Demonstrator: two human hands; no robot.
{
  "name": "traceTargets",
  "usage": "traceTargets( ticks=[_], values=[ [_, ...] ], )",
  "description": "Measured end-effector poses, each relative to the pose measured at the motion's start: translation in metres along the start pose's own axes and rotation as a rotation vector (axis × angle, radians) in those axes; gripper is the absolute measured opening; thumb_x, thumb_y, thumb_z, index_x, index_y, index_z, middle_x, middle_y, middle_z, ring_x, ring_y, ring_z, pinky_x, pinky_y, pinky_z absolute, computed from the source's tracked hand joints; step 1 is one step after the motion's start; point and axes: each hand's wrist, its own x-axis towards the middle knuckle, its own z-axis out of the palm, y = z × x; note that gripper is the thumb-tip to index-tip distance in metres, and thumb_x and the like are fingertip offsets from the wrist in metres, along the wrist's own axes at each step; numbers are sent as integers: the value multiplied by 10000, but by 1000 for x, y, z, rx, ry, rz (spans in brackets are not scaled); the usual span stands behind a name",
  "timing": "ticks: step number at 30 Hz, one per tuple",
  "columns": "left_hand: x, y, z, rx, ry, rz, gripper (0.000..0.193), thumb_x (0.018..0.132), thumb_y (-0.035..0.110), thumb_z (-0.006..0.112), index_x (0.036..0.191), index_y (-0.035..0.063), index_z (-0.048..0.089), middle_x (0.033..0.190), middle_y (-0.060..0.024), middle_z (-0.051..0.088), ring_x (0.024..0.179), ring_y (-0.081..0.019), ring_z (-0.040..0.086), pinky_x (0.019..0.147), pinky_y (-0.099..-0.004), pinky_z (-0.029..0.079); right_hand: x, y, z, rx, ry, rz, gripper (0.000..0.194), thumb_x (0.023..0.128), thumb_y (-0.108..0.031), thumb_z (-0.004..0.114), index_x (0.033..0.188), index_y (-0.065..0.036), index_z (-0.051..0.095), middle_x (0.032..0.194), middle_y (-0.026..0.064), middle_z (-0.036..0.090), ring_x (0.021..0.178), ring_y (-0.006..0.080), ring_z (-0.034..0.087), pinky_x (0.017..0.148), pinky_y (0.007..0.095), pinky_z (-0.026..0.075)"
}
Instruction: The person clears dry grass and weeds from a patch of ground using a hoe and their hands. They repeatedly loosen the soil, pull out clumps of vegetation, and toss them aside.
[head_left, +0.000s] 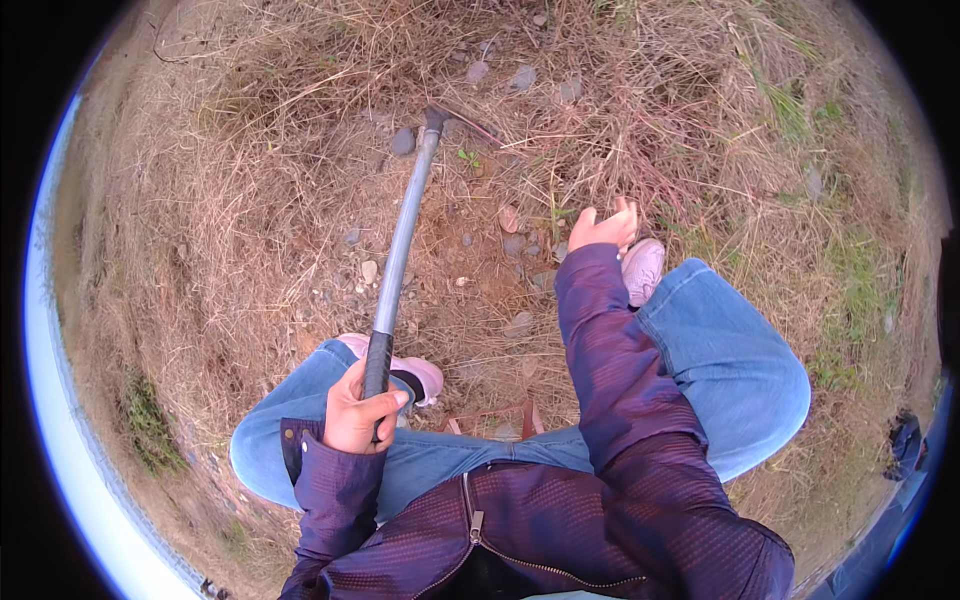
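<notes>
My left hand (365, 409) is wrapped around the black grip of a sickle (409, 217) with a long grey metal handle. The handle points away from me, and its dark head rests at the edge of the dry grass. From there the narrow blade (474, 127) reaches rightward, partly lost among the stems. My right hand (606, 227) hovers above my right shoe, beside the dry grass (637, 157). Its fingers are bent and spread apart, with nothing visible in them. Whether the fingertips touch any stems is hard to see.
Bare soil (457, 217) lies between my feet, strewn with stones such as a reddish one (509, 219) and a dark one (403, 141). My pink shoes (643, 270) flank it. A reddish-brown frame (531, 418) shows beneath me. Something dark (905, 445) sits at the far right.
</notes>
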Motion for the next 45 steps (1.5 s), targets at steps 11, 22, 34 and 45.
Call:
traceTargets(
  ticks=[11,22,34,45],
  values=[
    [-25,-28,-6,949,108,810,603,715,-58,627,1303,15,513,926,-168,651,792,-236,659,721,-304,507,-78,-127,-87,1087,-1192,575,528,947,-467,504,1213,-13,469,1028,143,647,922,226,640,822,354,500],
    [32,-63,96,946,-41,798,567,789,114,669,1292,47,417,960,-251,612,892,-441,603,766,-486,483,-11,-126,-103,890,-597,461,364,944,-367,511,875,-28,397,630,67,448,396,158,448,328,325,381],
    [110,-135,127,1125,-38,373,369,783,212,681,1003,4,471,834,-280,618,837,-448,622,726,-479,491,-17,20,32,45,-425,326,407,933,-353,506,991,49,485,669,202,622,496,314,638,458,419,520],
    [10,-76,84,1538,-59,466,304,782,136,631,953,11,414,677,-245,598,665,-423,633,583,-504,498,-62,-53,-117,1005,-597,1004,307,982,-398,431,938,-97,388,648,49,405,425,158,391,355,323,361]
  ],
)
